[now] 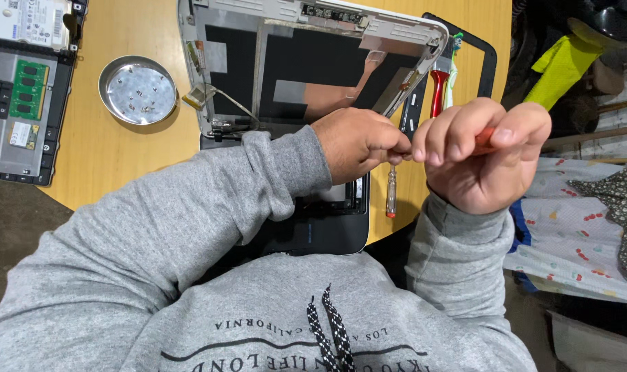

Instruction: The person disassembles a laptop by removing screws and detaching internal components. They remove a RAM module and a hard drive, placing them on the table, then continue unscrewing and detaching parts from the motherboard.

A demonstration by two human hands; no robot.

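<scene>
Screwdriver (484, 140), red-handled, gripped in our right hand (482, 155); left hand (358, 143) pinches its tip. We'd keep it steady above the laptop lid (306, 62).

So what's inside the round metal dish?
The dish on the table holds a few small loose bits, likely screws, scattered over its shiny bottom. They are too small to count. Nothing covers the dish; both hands are away from it, at the opened laptop.

Your right hand (482, 148) hides nearly all of the red-handled tool (484, 140) it grips, your left hand (358, 141) covers that tool's tip, and the opened laptop (24, 89) at the left edge is cut off.
</scene>
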